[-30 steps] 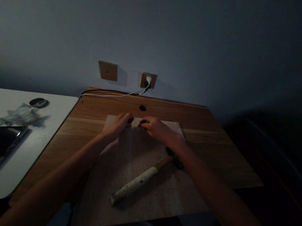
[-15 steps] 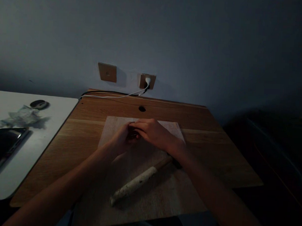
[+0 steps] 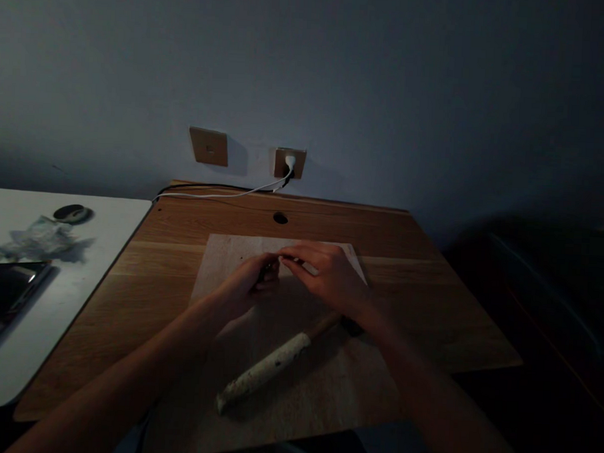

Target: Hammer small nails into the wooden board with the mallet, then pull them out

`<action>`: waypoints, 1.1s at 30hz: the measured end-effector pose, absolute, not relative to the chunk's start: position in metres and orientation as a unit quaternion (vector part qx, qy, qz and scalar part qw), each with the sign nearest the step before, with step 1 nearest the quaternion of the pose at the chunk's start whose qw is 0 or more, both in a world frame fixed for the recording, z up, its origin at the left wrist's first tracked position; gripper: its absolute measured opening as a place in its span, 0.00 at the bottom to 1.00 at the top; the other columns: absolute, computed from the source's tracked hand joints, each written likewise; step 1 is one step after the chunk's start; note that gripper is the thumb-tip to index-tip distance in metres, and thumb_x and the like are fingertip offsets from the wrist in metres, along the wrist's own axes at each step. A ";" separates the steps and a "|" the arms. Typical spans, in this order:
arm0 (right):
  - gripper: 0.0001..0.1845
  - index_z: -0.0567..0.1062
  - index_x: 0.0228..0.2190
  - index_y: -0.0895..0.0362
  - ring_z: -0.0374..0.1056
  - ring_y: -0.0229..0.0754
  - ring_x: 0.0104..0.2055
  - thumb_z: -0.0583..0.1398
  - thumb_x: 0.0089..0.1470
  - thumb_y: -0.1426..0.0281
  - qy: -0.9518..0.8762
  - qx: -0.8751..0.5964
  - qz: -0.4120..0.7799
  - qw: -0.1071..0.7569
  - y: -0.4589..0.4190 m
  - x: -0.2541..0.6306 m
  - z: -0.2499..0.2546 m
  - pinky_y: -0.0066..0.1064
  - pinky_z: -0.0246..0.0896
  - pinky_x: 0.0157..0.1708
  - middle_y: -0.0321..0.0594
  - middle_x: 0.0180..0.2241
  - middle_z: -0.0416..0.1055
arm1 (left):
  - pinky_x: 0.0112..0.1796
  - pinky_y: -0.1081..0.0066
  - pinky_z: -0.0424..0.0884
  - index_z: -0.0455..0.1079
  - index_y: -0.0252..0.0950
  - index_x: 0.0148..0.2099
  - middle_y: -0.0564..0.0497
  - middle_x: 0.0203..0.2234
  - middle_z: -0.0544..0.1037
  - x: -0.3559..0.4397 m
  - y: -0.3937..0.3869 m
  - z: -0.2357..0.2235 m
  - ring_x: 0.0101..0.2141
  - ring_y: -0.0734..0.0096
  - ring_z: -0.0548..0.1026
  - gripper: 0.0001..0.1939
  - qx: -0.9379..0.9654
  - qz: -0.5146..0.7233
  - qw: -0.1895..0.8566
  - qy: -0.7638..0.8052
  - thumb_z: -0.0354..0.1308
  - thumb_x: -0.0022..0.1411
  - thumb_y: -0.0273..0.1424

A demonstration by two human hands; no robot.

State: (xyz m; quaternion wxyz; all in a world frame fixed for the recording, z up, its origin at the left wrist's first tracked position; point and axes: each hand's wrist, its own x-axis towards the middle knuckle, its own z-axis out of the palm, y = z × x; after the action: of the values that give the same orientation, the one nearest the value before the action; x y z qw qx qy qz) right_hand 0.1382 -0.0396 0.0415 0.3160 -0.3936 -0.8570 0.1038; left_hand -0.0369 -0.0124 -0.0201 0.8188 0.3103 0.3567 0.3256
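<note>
A plain grey-blue wall (image 3: 368,89) in dim light stands beyond both hands. Beneath the hands is a brown wood-grained desk (image 3: 458,307), and well to the left of the left hand is a smooth white tabletop (image 3: 83,304). A pale, flat, rectangular wooden board (image 3: 294,413) lies on the desk, directly under the hands. On the board, nearer the person than the right hand, lies a hammer (image 3: 266,370) with a long, whitish, blotched handle; its dark head is partly hidden by the right forearm.

Over the board's far part, the bare left hand (image 3: 247,284) is curled in, seemingly closed around a small dark item (image 3: 264,273) whose shape is too shadowed to make out. The bare right hand (image 3: 330,278) reaches across, thumb and forefinger nearly together at the left fingertips; whether anything sits between them, I cannot tell.

The step in hand looks like fine fingertip handling, perhaps adjusting or passing something tiny. The next move would seem to call for a steady left hold and a light, precise right pinch, with the hammer left lying.
</note>
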 end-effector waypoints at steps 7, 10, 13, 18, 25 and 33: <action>0.08 0.82 0.41 0.53 0.78 0.41 0.39 0.62 0.65 0.73 -0.767 -0.499 0.146 0.377 -0.096 0.179 0.026 0.31 0.73 0.42 0.38 0.38 0.82 | 0.24 0.74 0.55 0.63 0.37 0.28 0.56 0.19 0.63 -0.025 -0.011 -0.013 0.21 0.75 0.61 0.13 0.722 0.270 0.488 0.410 0.52 0.66 0.34; 0.08 0.82 0.42 0.52 0.78 0.40 0.39 0.62 0.65 0.72 -0.739 -0.528 0.158 0.388 -0.124 0.189 0.016 0.30 0.73 0.41 0.37 0.38 0.81 | 0.31 0.69 0.64 0.67 0.35 0.31 0.51 0.26 0.70 -0.015 -0.017 -0.020 0.27 0.70 0.68 0.12 0.849 0.218 0.295 0.381 0.49 0.68 0.29; 0.08 0.83 0.42 0.51 0.79 0.41 0.39 0.62 0.65 0.71 -0.713 -0.552 0.143 0.407 -0.149 0.195 0.007 0.29 0.74 0.41 0.37 0.38 0.82 | 0.38 0.64 0.69 0.71 0.33 0.39 0.44 0.35 0.74 -0.010 -0.023 -0.032 0.35 0.63 0.73 0.13 0.911 0.189 0.193 0.313 0.46 0.72 0.27; 0.09 0.82 0.43 0.50 0.79 0.43 0.40 0.61 0.65 0.70 -0.683 -0.594 0.075 0.418 -0.180 0.203 -0.011 0.31 0.75 0.42 0.38 0.39 0.82 | 0.48 0.59 0.69 0.73 0.34 0.47 0.43 0.43 0.76 -0.017 -0.029 -0.040 0.44 0.58 0.74 0.10 0.951 0.164 0.117 0.234 0.51 0.71 0.27; 0.12 0.80 0.47 0.51 0.76 0.47 0.47 0.59 0.67 0.63 -0.660 -0.652 -0.033 0.372 -0.206 0.227 -0.041 0.40 0.74 0.49 0.43 0.46 0.77 | 0.56 0.56 0.66 0.71 0.38 0.56 0.46 0.50 0.79 -0.042 -0.043 -0.014 0.53 0.60 0.75 0.12 0.947 0.156 0.166 0.227 0.52 0.73 0.30; 0.28 0.73 0.57 0.56 0.73 0.61 0.55 0.53 0.67 0.51 -0.593 -0.753 -0.010 0.284 -0.218 0.242 -0.069 0.60 0.70 0.53 0.54 0.52 0.77 | 0.51 0.57 0.75 0.74 0.41 0.53 0.45 0.50 0.81 -0.120 -0.101 -0.014 0.49 0.58 0.78 0.14 0.900 0.224 0.104 0.360 0.50 0.73 0.33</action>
State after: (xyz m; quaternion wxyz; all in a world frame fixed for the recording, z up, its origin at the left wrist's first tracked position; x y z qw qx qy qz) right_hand 0.2421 -0.2181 -0.0688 0.2839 -0.7533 -0.5932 -0.0102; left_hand -0.1198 -0.1009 -0.0138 0.1045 0.8996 0.3602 0.2239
